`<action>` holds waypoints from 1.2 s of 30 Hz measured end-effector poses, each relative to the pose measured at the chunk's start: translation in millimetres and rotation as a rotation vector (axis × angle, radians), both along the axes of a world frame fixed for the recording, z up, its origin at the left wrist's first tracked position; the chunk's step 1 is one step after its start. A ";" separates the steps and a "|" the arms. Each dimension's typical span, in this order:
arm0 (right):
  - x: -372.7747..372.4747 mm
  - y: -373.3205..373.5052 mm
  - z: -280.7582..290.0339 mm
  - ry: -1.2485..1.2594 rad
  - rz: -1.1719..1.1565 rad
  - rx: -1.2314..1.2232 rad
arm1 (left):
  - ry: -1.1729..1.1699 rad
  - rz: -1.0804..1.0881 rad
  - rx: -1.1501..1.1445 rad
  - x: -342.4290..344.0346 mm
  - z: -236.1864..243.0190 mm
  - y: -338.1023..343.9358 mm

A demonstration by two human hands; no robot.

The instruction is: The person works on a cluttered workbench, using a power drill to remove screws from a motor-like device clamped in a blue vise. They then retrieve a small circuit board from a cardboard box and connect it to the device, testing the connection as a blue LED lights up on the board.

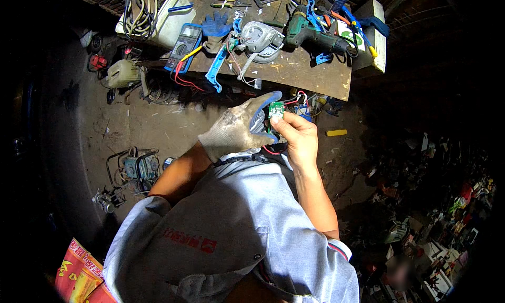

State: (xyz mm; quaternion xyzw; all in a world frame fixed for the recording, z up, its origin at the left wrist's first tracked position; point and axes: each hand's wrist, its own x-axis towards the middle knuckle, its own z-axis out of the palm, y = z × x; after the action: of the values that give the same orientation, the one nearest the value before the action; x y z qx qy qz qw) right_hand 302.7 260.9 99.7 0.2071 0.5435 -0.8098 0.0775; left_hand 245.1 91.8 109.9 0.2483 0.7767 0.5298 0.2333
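A small green circuit board [276,110] is pinched between the thumb and fingers of my bare right hand [299,133], in front of the bench edge. My left hand [236,125] wears a grey work glove with a blue palm side. Its fingers curve around a grey ribbed part [257,122] close beside the board; the glove hides most of that part. Red and white wires [301,97] loop just beyond the board, and a red wire [271,151] hangs below my hands. Where these wires end I cannot make out.
On the wooden bench [329,82] ahead lie a multimeter [185,45], a blue-grey glove [215,29], a round grey housing [261,40] and a green power drill [310,32]. Coiled cable [141,13] sits at its left. A yellow bar [336,132] lies on the floor; scattered scrap covers the right.
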 end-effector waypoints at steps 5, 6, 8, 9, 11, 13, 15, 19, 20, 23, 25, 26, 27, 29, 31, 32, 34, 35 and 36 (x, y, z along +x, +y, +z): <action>-2.8 -1.8 2.1 0.013 0.009 -0.046 | -0.089 0.034 0.070 3.3 -1.3 -0.5; -3.1 -2.1 1.9 0.011 0.008 -0.054 | -0.095 0.038 0.066 3.5 -0.4 -0.5; -3.6 -2.3 1.0 0.006 0.008 -0.070 | -0.059 0.031 0.080 3.1 -3.9 -1.9; -3.8 -2.1 -0.1 0.009 0.012 -0.068 | -0.065 0.036 0.090 3.1 -3.7 -1.9; -4.1 -1.6 -3.0 0.015 0.016 -0.062 | -0.051 0.032 0.082 2.7 0.6 -1.9; -5.1 -2.3 -0.7 0.006 0.016 -0.083 | -0.012 0.040 0.009 1.9 7.5 -1.6; -5.5 -2.8 -0.6 0.010 0.014 -0.093 | 0.003 0.047 -0.017 1.8 8.6 -1.8; -5.6 -2.7 -3.1 0.021 0.016 -0.082 | -0.046 0.064 0.018 2.9 5.6 -2.1; -5.9 -2.6 -3.0 0.019 0.018 -0.081 | -0.066 0.069 0.022 3.1 5.2 -2.0; -6.2 -2.2 -2.6 0.022 0.021 -0.060 | 0.009 0.064 -0.020 2.8 3.4 -1.7; -5.9 -3.0 -3.5 0.014 0.015 -0.068 | 0.009 0.069 0.019 3.9 2.8 -1.4; -5.7 -3.3 -3.7 0.010 0.012 -0.073 | 0.009 0.071 0.038 4.4 2.5 -1.3; -5.7 -2.7 -1.5 0.006 0.022 -0.071 | 0.033 0.063 0.030 4.4 0.8 -1.6; -4.7 -2.1 -2.0 0.014 0.014 -0.064 | 0.079 0.047 0.013 3.8 -3.1 -2.8; -3.1 -2.4 -6.2 0.018 0.004 -0.078 | 0.027 0.040 0.010 3.0 -1.9 -2.9; -2.9 -2.4 -6.0 0.019 0.003 -0.073 | 0.001 0.037 0.009 2.8 -1.0 -2.9; -3.0 -2.5 -4.6 0.022 0.003 -0.064 | 0.018 0.038 -0.005 2.5 2.6 -3.0; -3.1 -2.1 -2.3 0.009 0.013 -0.050 | 0.027 0.039 -0.013 2.6 3.6 -3.1; -2.9 -2.1 -2.8 0.016 0.023 -0.021 | 0.044 0.039 -0.010 2.6 3.4 -3.4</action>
State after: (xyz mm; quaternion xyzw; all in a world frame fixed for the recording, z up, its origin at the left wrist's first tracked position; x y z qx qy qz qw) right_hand 299.8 258.9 96.9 0.1934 0.5381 -0.8160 0.0847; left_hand 247.7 88.4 113.3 0.2433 0.7889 0.5249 0.2070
